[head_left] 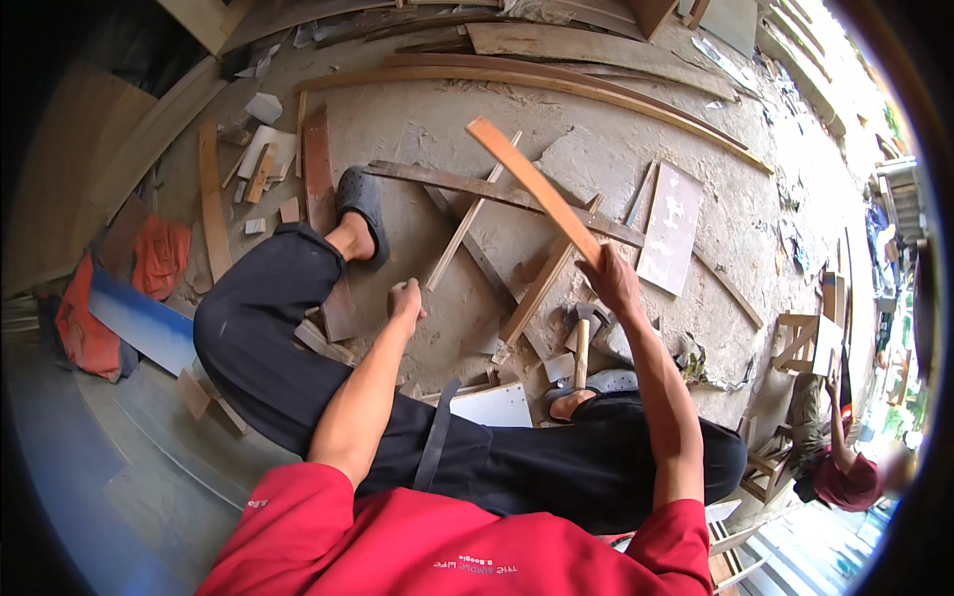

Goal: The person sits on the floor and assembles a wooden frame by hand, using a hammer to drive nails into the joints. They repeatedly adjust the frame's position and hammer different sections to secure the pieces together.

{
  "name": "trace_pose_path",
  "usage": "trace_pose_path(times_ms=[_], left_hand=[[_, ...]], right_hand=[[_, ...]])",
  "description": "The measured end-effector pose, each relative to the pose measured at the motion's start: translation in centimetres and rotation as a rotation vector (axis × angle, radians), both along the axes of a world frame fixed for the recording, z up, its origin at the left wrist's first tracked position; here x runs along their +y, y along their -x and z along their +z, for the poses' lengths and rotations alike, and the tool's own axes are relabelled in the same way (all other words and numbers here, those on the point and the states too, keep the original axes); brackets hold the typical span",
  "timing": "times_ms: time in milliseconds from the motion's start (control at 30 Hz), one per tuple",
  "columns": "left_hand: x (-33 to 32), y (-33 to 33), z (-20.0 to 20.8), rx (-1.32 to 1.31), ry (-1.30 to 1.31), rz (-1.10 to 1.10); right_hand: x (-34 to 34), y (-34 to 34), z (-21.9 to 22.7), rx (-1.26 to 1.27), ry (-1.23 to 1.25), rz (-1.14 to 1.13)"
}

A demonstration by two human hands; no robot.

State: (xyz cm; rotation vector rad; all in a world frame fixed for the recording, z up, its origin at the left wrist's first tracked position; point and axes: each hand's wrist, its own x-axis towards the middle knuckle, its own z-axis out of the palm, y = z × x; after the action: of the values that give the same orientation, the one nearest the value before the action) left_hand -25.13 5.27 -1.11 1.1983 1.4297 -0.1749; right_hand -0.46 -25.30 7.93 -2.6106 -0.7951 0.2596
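Note:
My right hand (614, 281) is closed round the lower end of a flat orange-brown wooden strip (532, 189), which slants up and to the left over the floor. In front of my left knee, my left hand (405, 301) is closed; anything inside it is hidden. Beneath the raised strip lie crossed wooden pieces: a long dark batten (437, 182), a thin pale stick (462, 238) and a thicker brown bar (547, 283). A claw hammer (582, 348) with a pale wooden handle stands by my right foot, below my right hand.
A brown board (671, 228) with pale patches lies at right. Long planks (566, 87) stretch across the back. Offcuts and an orange bag (159, 256) are at left. A white panel (494, 405) is by my legs. Another person (845, 477) works at far right.

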Motion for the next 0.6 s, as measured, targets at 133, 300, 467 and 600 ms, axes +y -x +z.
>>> trace_pose_path(times_ms=[133, 300, 467, 600], left_hand=[[0.2, -0.8, -0.4, -0.221, -0.217, -0.178], [1.5, -1.0, -0.7, -0.138, -0.358, -0.601], [0.0, -1.1, -0.3, -0.214, -0.586, -0.613], [-1.0, -1.3, 2.1, -0.146, -0.710, -0.686]], right_hand=[[-1.7, 5.3, 0.0, 0.135, 0.142, 0.059], [-4.2, 10.8, -1.2, 0.229, 0.157, 0.121], [-5.9, 13.9, -2.1, 0.221, 0.174, 0.196], [-7.3, 14.5, -2.1, 0.218, 0.178, 0.184]])
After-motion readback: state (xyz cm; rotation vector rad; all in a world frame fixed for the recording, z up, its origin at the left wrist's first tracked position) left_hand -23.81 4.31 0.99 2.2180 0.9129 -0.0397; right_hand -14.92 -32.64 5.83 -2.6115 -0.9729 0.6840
